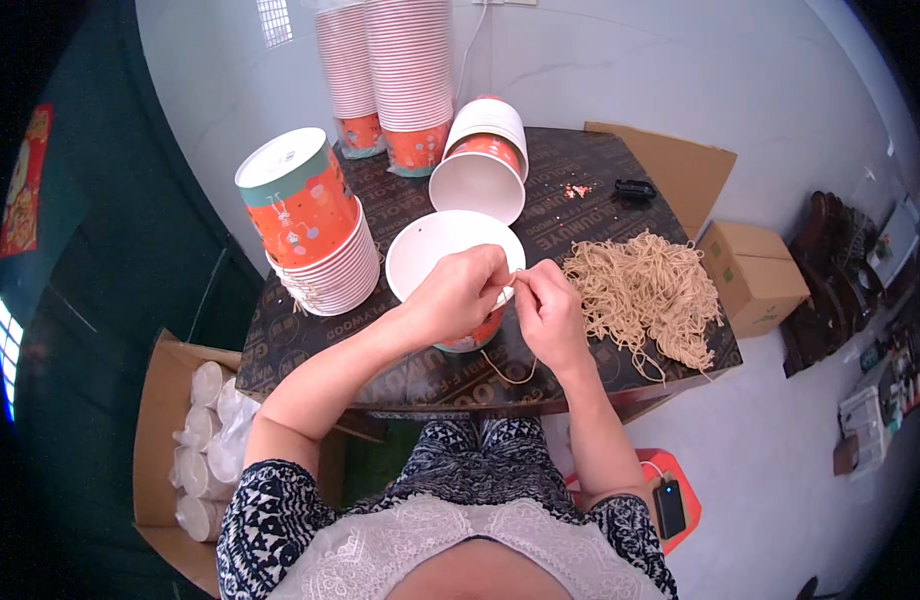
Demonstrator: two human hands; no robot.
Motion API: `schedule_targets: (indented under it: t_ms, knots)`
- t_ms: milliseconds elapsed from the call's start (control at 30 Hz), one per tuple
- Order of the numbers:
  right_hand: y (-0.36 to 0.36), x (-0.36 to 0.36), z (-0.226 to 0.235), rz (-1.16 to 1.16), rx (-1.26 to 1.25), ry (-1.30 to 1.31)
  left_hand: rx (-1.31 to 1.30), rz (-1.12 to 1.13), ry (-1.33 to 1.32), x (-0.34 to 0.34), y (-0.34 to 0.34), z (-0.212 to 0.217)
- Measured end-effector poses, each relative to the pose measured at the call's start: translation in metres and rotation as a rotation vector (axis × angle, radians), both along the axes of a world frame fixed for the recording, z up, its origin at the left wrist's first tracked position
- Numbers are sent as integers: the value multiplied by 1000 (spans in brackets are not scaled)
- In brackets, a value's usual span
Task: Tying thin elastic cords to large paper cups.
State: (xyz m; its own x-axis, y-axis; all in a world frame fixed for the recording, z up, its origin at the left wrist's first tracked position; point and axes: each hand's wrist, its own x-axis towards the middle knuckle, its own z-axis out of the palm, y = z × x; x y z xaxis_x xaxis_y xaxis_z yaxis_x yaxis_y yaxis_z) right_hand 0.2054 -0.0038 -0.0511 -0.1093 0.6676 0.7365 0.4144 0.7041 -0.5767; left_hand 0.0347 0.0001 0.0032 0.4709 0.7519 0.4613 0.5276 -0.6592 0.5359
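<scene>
An orange paper bucket with a white inside (417,252) stands upright at the table's near middle. My left hand (464,292) lies over its right part, fingertips closed in a pinch at the rim. My right hand (552,316) meets it there, thumb and finger pinched on a thin tan cord (513,378) whose loose end hangs down in a curve. Both hands' fingertips nearly touch around the cord; the exact spot where it joins the bucket is hidden by my fingers. To the right of my right hand lies a large tangled heap of tan cords (648,300).
Upside-down stacked buckets (302,210) with cords at their rims stand left. Buckets lie on their side (480,185) behind; tall wrapped stacks (410,70) stand at the back. A black object (635,188) sits far right. Cartons (755,275) flank the table (290,345).
</scene>
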Motion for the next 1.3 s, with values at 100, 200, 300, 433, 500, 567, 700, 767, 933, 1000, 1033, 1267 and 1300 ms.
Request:
schedule_targets:
  t_ms: [100, 200, 300, 433, 500, 567, 700, 767, 933, 1000, 1033, 1267, 1300]
  knots:
    - [-2, 0, 0, -3, -22, -8, 50, 34, -56, 2, -4, -5]
    - [-2, 0, 2, -15, -33, -31, 209, 76, 61, -1, -3, -12]
    - [-1, 1, 2, -27, -23, -44, 200, 145, 145, -1, -5, -11]
    - [0, 3, 5, 8, -128, -49, 244, 174, 120, 1, -6, -17]
    - [-1, 1, 9, 35, -163, -35, 275, 198, 153, -1, -9, -18]
    - [-1, 2, 13, 80, -230, -24, 303, 191, 175, -2, -9, -20]
    - [5, 7, 7, 135, -198, -8, 341, 156, 225, -2, -11, -19]
    - [2, 8, 12, 188, -394, -6, 345, 147, 220, -3, -8, -23]
    - [9, 14, 6, 333, -492, 74, 357, 115, 189, -1, -9, -23]
    - [13, 17, 3, 391, -515, 128, 365, 94, 165, -1, -10, -20]
    - [12, 18, 4, 407, -535, 142, 363, 102, 166, -1, -10, -21]
    - [9, 12, 6, 471, -563, 266, 313, 101, 113, -5, -12, -19]
    - [8, 11, 5, 475, -562, 264, 305, 100, 100, -5, -12, -18]
